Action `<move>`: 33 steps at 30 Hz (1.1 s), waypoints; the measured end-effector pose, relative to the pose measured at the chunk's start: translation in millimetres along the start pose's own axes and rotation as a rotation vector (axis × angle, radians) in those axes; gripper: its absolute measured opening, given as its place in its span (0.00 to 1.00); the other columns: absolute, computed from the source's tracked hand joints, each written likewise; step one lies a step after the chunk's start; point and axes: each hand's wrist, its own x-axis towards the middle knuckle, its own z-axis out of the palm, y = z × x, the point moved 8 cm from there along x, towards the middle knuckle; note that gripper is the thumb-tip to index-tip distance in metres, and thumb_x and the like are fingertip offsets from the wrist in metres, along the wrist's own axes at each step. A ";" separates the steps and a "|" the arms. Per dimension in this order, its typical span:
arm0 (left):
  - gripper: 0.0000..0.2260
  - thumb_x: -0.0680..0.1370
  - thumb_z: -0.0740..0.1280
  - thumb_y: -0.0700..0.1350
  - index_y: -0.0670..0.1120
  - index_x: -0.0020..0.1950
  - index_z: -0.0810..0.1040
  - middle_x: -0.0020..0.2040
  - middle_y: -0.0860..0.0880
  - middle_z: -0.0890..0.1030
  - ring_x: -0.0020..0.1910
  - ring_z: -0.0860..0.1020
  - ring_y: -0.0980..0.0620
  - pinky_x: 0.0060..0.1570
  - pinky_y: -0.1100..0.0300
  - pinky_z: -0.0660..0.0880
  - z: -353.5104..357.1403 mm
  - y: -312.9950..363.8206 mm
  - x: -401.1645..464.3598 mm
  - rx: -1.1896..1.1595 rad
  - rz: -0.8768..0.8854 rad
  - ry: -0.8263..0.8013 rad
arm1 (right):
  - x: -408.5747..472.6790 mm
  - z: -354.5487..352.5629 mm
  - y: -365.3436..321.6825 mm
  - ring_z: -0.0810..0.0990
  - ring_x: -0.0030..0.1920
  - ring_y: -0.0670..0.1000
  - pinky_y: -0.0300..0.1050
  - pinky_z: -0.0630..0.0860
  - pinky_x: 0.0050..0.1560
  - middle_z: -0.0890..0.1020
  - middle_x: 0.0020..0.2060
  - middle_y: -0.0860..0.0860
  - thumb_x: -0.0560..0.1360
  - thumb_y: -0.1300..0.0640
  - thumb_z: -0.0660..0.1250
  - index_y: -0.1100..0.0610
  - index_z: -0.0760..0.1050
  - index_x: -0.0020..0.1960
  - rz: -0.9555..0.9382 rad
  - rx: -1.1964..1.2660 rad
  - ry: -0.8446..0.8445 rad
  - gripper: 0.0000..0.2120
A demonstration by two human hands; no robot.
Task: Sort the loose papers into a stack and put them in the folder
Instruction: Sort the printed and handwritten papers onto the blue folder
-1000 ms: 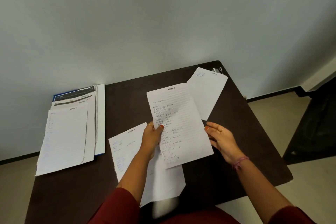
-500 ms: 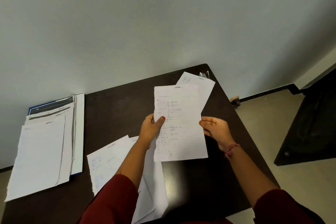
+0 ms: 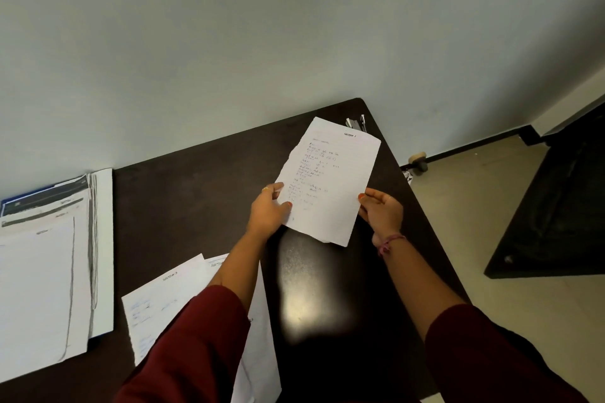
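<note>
Two hands are in view and together they hold one handwritten sheet (image 3: pixel 329 180) above the far right part of the dark bench (image 3: pixel 183 206). The left hand (image 3: pixel 270 211) takes the sheet at its left edge; its thumb lies on the written face and the fingers (image 3: pixel 273 188) are curled at the edge, so it pinches the paper. The right hand (image 3: pixel 381 211) takes the right edge in the same way, with the thumb on top and the other fingers curled under the sheet. The sheet is tilted, its top pointing to the far right corner of the bench, and its lower edge looks torn and uneven. I cannot tell if a second sheet lies under it.

On the near part of the bench, under the left forearm, lie two loose sheets (image 3: pixel 157 301), overlapping each other; both have a short heading at the top and faint blue writing. At the left edge of the bench there is one stack of papers (image 3: pixel 42 278), several sheets deep, lying on one blue folder (image 3: pixel 19 201) of which only the far corner shows. The stack is well apart from the held sheet.

At the far right corner of the bench, just behind the held sheet, one small metal object (image 3: pixel 355 123) shows; it is too small to name. Both sleeves are dark red, and the right wrist has one pink thread bracelet (image 3: pixel 389 242)
</note>
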 end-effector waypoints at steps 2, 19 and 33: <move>0.19 0.78 0.65 0.38 0.46 0.69 0.71 0.65 0.48 0.74 0.60 0.73 0.52 0.64 0.57 0.70 -0.2 4.3 10.8 0.039 0.019 0.021 | 5.7 4.0 -1.2 0.83 0.46 0.53 0.44 0.80 0.43 0.83 0.49 0.58 0.74 0.66 0.69 0.61 0.77 0.54 -0.023 -0.036 0.002 0.09; 0.27 0.77 0.68 0.48 0.47 0.74 0.64 0.70 0.44 0.65 0.68 0.65 0.44 0.68 0.45 0.61 -2.9 5.5 33.8 0.300 -0.028 0.172 | 12.6 28.0 -17.4 0.83 0.42 0.53 0.53 0.81 0.50 0.80 0.34 0.50 0.72 0.54 0.73 0.60 0.76 0.50 -0.229 -0.491 -0.063 0.13; 0.23 0.75 0.69 0.44 0.46 0.69 0.69 0.67 0.43 0.66 0.67 0.64 0.42 0.66 0.46 0.67 -8.6 -1.9 40.4 0.266 -0.145 0.171 | 6.4 29.8 -12.1 0.83 0.44 0.53 0.53 0.81 0.51 0.81 0.40 0.52 0.70 0.57 0.75 0.63 0.76 0.55 -0.156 -0.452 -0.016 0.17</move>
